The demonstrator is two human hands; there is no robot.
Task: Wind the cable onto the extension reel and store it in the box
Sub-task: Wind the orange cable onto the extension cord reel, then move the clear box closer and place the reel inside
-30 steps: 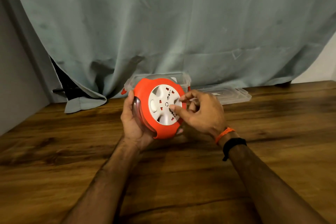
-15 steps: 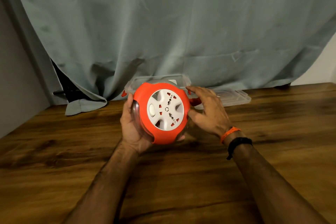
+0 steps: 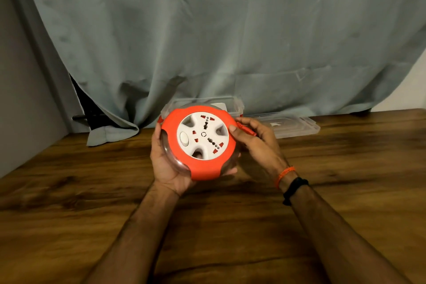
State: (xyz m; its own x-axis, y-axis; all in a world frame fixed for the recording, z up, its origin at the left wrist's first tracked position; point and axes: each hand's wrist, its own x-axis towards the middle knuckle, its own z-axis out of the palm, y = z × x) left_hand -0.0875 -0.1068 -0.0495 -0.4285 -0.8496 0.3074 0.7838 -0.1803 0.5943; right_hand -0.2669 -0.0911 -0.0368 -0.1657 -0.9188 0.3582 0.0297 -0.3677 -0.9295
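Clear plastic box [image 3: 235, 105] sits at back of the wooden table [image 3: 230, 226], up against the grey curtain [image 3: 207, 30], lid off; its contents mostly hidden behind the reel, only a pale patch shows thru the wall, can't tell what. Its clear lid [image 3: 292, 125] lies flat just to the right, touching or nearly touching the box.

Extension reel [image 3: 201, 144] is held above the table in front of the box, face tilted toward the camera: round, smooth orange rim, white socket face w/ spoke-like recesses, red-shuttered outlets and a white oval switch; clear drum underneath. Cable itself not visible.

Left hand [image 3: 169, 163] cups the reel from below and left, fingers wrapped under the drum. Right hand [image 3: 255, 143] is at the reel's right edge, thumb and fingers pinching a small orange handle [image 3: 245, 130] sticking out there.

Table is dark wood grain, matte. Plenty of open tabletop near side and both flanks; table's left edge runs along a grey wall.
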